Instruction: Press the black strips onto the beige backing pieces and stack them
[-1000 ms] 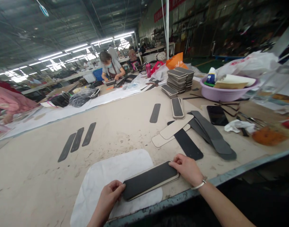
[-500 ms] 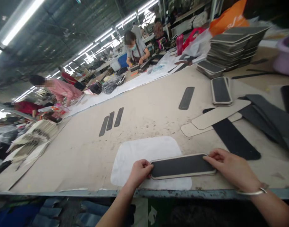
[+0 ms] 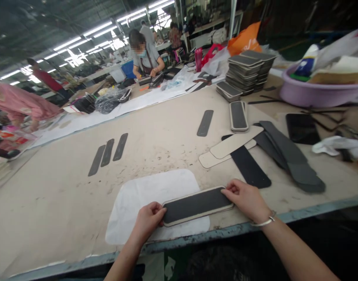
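A long, round-cornered dark panel with a cream border [image 3: 198,205] lies over the white sheet [image 3: 129,199] near the table's front edge. My left hand [image 3: 152,219] pinches its left end between thumb and fingers. At the other end, my right hand [image 3: 245,198], with a bracelet at the wrist, grips the upper right corner. Beyond the right hand are a black strip [image 3: 252,168], cream strips [image 3: 235,143] and dark grey strips [image 3: 287,156]. The undersides of both ends are partly hidden by my fingers.
Stacked bordered panels [image 3: 246,72] stand at the back right, with a small pile [image 3: 238,116] before them. A purple basin [image 3: 322,91] and a black phone [image 3: 303,128] are farther right. Small dark strips [image 3: 107,152] lie left. A co-worker [image 3: 146,54] sits across the table.
The camera view has swung to the right, bringing the purple basin and phone further into sight. Both hands keep hold of the panel, which sits slightly more tilted in the picture.
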Motion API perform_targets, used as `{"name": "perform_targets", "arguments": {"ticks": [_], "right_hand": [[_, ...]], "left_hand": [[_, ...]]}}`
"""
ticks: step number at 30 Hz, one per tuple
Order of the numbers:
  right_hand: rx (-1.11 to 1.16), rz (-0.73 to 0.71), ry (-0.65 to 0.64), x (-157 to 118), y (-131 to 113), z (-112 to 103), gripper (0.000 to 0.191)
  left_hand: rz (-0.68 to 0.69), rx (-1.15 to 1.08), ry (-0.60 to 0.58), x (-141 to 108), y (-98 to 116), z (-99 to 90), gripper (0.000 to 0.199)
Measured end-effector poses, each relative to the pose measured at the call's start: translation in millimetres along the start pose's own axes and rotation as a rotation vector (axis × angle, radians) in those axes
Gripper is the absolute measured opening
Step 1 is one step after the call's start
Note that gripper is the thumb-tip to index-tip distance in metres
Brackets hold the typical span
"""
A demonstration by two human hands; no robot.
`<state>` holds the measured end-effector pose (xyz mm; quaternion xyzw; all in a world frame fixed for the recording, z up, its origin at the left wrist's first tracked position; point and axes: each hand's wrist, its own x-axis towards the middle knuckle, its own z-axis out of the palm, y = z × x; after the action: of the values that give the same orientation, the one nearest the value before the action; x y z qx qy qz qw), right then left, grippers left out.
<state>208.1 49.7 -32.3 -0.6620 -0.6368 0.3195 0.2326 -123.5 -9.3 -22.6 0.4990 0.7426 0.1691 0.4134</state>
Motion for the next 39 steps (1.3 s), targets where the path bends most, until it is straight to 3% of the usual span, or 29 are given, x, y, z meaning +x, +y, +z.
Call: {"name": "perform_targets", "arguments": {"ticks": [17, 24, 31, 39], "right_hand": [[-0.003, 0.011, -0.027, 0, -2, -2, 0.016], [-0.045, 0.018, -0.066, -1, 3, -2, 0.024], [-0.041, 0.006, -0.055, 3, 15, 7, 0.031], [-0.061, -0.013, 0.018, -6, -6, 2, 0.017]], "left_hand": [[0.005, -0.021, 0.010, -1, -2, 2.4, 0.028], [0.019, -0.129, 0.060, -6, 2, 5.9, 0.017], [0.086, -0.022, 0.056, -7, 2, 2.7, 0.010], [0.112, -0.024, 0.006, -2, -5, 1.7, 0.016]]}}
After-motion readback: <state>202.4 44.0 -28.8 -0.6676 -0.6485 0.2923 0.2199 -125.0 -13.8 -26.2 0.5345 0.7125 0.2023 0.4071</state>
